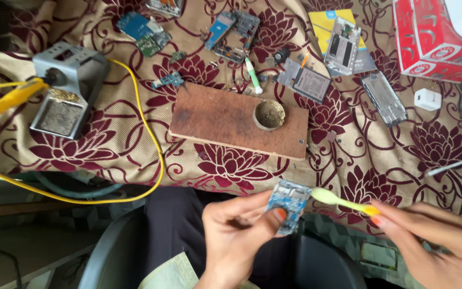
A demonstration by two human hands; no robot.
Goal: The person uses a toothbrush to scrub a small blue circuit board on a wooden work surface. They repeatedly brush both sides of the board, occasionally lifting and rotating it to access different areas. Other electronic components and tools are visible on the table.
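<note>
Down by our lap, our left hand (236,230) pinches a small circuit board (290,206) while our right hand (434,241) grips a yellow-green brush (340,199), bristles touching the board's edge. Looks like we're mid-scrub; next pass wants light, steady strokes.

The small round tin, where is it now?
In the head view, the small round tin sits on the right part of the brown wooden board, just below the green-and-white tool.

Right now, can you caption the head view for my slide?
Left hand holds a small circuit board while right hand brushes it with a yellow toothbrush.
</note>
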